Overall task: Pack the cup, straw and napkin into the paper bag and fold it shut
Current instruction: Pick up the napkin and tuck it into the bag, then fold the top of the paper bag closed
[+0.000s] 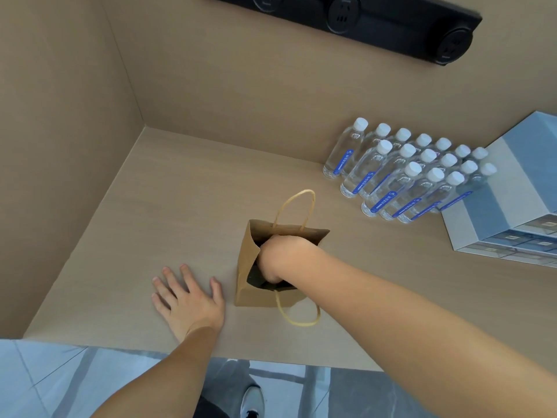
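Note:
A brown paper bag (248, 260) with twisted paper handles stands upright and open on the wooden counter (187, 206). My right hand (281, 254) reaches down into its mouth, the fingers hidden inside, so what they hold is not visible. Something dark (256, 277) lies inside the bag below the hand. My left hand (188, 300) rests flat on the counter just left of the bag, fingers spread, holding nothing. No cup, straw or napkin shows outside the bag.
Several clear water bottles (401, 173) with white caps stand in rows at the back right. A pale blue box (512, 188) sits right of them. A black socket strip (391, 22) runs along the back wall. The counter's front edge (211, 354) is near me.

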`<state>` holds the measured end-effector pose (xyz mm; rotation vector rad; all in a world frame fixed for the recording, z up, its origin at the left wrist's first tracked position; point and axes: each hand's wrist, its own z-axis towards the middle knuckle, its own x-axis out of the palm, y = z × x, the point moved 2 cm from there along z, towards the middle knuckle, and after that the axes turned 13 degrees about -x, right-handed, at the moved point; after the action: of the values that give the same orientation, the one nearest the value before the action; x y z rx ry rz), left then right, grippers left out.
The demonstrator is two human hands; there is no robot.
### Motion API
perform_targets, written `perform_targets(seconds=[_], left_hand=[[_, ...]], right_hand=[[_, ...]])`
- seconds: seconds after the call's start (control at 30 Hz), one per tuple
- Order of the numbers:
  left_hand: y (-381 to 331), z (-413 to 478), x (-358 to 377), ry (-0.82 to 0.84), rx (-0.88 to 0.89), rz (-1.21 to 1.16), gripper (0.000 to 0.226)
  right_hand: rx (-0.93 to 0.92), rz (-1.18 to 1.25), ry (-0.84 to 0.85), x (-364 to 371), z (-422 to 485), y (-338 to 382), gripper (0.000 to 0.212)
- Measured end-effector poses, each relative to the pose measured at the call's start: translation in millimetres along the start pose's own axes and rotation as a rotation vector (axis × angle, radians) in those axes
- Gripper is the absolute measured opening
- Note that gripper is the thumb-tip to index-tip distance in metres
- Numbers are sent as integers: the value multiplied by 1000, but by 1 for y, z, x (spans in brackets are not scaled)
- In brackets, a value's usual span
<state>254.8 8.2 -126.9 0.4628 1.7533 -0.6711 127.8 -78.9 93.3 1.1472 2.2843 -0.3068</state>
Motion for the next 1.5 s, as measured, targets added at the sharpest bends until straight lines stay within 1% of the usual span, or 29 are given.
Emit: perform_targets(seconds=[0.07, 0.13, 0.2, 0.27, 0.37, 0.53, 0.57, 0.63, 0.67, 0.7, 0.73, 0.77, 0.83, 0.9, 0.97, 1.03, 1.1, 1.13, 1.2, 1.23, 1.27, 1.37, 1.4, 1.5], left_hand=[[0, 1, 1, 0, 1, -6, 75], [-1, 1, 1, 1, -1, -4, 75], [-1, 0, 0, 8, -6, 2, 76], [-1, 0, 0, 11, -5, 3, 76], [-1, -1, -1, 18, -2, 6, 76], [-1, -1, -1, 26, 5, -5, 77], [-1, -2, -2, 31, 5, -2, 77], [-1, -3, -3, 40, 6, 7, 77], [-1, -3, -5, 41, 8, 13, 77], [-1, -3, -5, 41, 10, 16, 77], [-2, -3, -6, 39, 12, 16, 77], [-1, -3, -7, 38, 15, 18, 77], [-1, -4, -9, 49, 17, 28, 77], [-1, -5, -12, 76, 26, 17, 76], [-1, -3, -16, 117, 25, -42, 72], [0, 4, -25, 220, -10, -122, 70], [-2, 15, -44, 366, -48, -214, 62], [-5, 19, -57, 452, -47, -309, 55], [-16, 19, -88, 572, 12, -563, 39], [-21, 14, -105, 597, 72, -650, 33], [-26, 8, -123, 613, 154, -692, 34], [-41, -12, -165, 673, 384, -704, 51], [-45, -18, -173, 710, 442, -689, 54], [-56, -35, -181, 828, 553, -592, 47]], right_hand=[[16, 49, 16, 2, 9, 1, 5], [35, 67, 30, 7, 18, -1, 26], [39, 40, 24, 11, 25, -2, 34], [26, 28, 26, 14, 29, -4, 34], [2, 76, 14, 12, 28, -4, 32], [-42, 26, -59, -4, 4, 7, 28], [-73, 23, -87, -9, -6, 10, 25], [-119, 8, -200, -18, -30, 12, 10], [-119, 29, -282, -21, -43, 9, 13], [-108, 68, -358, -23, -56, 5, 23], [-109, 100, -433, -24, -71, 0, 29], [-107, 136, -507, -25, -85, -6, 28], [-113, 217, -680, -19, -108, -21, 15], [-104, 315, -872, -4, -129, -38, 21], [-63, 463, -1004, 19, -147, -54, 24], [-8, 643, -1028, 47, -152, -66, 30], [19, 782, -971, 75, -144, -73, 38], [20, 833, -937, 88, -138, -74, 41], [6, 901, -877, 106, -124, -73, 43], [-14, 921, -854, 113, -117, -71, 44], [-40, 941, -840, 118, -110, -69, 46], [-127, 1023, -851, 124, -90, -59, 52], [-146, 1041, -872, 123, -85, -56, 52], [-195, 1105, -950, 117, -66, -48, 44]])
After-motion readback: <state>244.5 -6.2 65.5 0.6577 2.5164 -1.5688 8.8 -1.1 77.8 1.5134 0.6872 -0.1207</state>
